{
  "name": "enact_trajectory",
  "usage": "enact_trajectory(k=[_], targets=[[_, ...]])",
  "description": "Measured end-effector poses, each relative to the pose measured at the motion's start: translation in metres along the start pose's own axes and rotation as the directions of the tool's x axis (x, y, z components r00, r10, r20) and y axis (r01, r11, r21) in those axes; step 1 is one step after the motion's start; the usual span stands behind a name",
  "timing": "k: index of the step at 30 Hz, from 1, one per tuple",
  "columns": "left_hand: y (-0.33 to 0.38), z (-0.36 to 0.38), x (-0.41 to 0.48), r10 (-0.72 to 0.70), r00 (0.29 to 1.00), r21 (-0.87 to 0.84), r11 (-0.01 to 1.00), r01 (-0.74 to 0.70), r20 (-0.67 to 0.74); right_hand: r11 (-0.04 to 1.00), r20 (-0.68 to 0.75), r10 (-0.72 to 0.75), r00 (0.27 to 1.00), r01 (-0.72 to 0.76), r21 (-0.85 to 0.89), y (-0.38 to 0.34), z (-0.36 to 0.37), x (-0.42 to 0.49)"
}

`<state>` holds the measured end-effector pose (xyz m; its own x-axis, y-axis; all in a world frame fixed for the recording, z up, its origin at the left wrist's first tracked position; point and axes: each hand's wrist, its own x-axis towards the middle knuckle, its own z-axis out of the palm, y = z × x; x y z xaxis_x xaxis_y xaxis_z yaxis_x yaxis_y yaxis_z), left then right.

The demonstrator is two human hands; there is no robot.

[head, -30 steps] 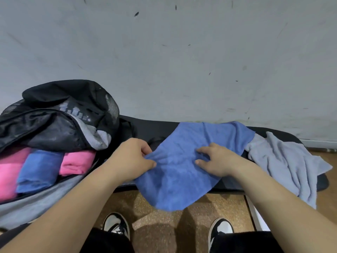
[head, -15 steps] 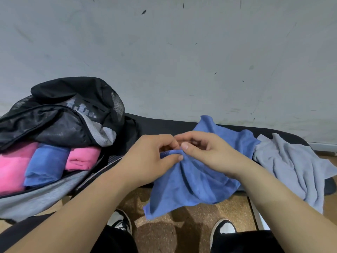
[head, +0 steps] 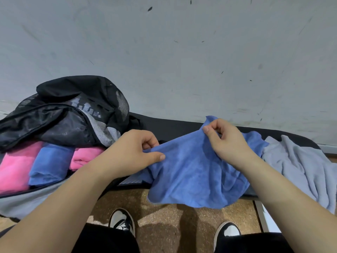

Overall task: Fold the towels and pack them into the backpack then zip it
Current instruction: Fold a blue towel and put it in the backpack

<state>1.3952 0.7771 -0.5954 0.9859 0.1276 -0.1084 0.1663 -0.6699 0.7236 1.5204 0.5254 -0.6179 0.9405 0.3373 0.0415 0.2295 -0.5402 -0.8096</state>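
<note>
Presently in hand: blue towel [head: 197, 170], soft terry pile, rumpled, sagging past the front edge of the dark tabletop [head: 173, 126].
Left hand [head: 135, 152]: thumb and curled fingers [head: 152, 141] pinch the towel's left edge.
Right hand [head: 226, 141]: fingertips pinch its upper corner.
Backpack [head: 76, 110]: black, mesh-panelled, flap open, lying at left; its grey shell is cut off by the frame.
Packed inside: pink towels [head: 16, 167] flanking a rolled blue towel [head: 51, 165], far ends hidden under the flap.
Grey towel [head: 300, 165]: limp and creased, touching the blue towel's right side.
</note>
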Motion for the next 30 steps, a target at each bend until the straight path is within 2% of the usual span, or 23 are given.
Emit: enact_trajectory(k=[6, 8, 11, 14, 17, 20, 22, 24, 26, 28, 30], targets=[[-0.005, -0.014, -0.01, -0.082, 0.995, -0.027, 0.996, 0.081, -0.061, 0.991, -0.182, 0.132, 0.974, -0.13, 0.024, 0.005, -0.009, 0.0], [-0.005, -0.019, -0.014, -0.106, 0.99, -0.095, 0.991, 0.098, -0.088, 0.986, -0.219, 0.167, 0.961, -0.166, 0.025, 0.009, -0.014, 0.002], [0.0, -0.019, -0.019, -0.109, 0.989, -0.269, 0.96, 0.078, -0.103, 0.984, -0.136, 0.167, 0.977, -0.157, 0.084, 0.014, -0.012, -0.002], [0.006, -0.015, -0.019, -0.032, 0.998, -0.318, 0.948, 0.014, -0.053, 0.992, -0.03, 0.104, 0.994, -0.102, 0.072, 0.006, -0.004, -0.009], [0.016, -0.003, -0.017, 0.065, 0.998, -0.33, 0.941, -0.069, -0.023, 0.994, 0.044, -0.023, 0.999, 0.018, 0.109, -0.017, 0.001, -0.019], [0.027, 0.012, -0.012, 0.152, 0.985, -0.322, 0.932, -0.168, -0.077, 0.968, 0.138, -0.189, 0.972, 0.16, 0.195, -0.041, 0.003, -0.033], [0.034, 0.02, -0.008, 0.178, 0.978, -0.321, 0.924, -0.205, -0.113, 0.935, 0.162, -0.255, 0.953, 0.2, 0.294, -0.052, 0.004, -0.039], [0.039, 0.025, -0.004, 0.148, 0.982, -0.398, 0.899, -0.184, -0.119, 0.907, 0.144, -0.247, 0.958, 0.176, 0.383, -0.056, 0.002, -0.038], [0.04, 0.025, -0.001, 0.099, 0.987, -0.465, 0.873, -0.149, -0.129, 0.906, 0.138, -0.206, 0.969, 0.136, 0.401, -0.053, 0.0, -0.033], [0.038, 0.025, 0.002, 0.058, 0.99, -0.469, 0.876, -0.111, -0.126, 0.929, 0.127, -0.156, 0.98, 0.102, 0.355, -0.045, 0.0, -0.025], [0.031, 0.025, 0.003, 0.033, 0.994, -0.413, 0.908, -0.073, -0.104, 0.971, 0.118, -0.073, 0.99, 0.044, 0.234, -0.029, 0.003, -0.014]])
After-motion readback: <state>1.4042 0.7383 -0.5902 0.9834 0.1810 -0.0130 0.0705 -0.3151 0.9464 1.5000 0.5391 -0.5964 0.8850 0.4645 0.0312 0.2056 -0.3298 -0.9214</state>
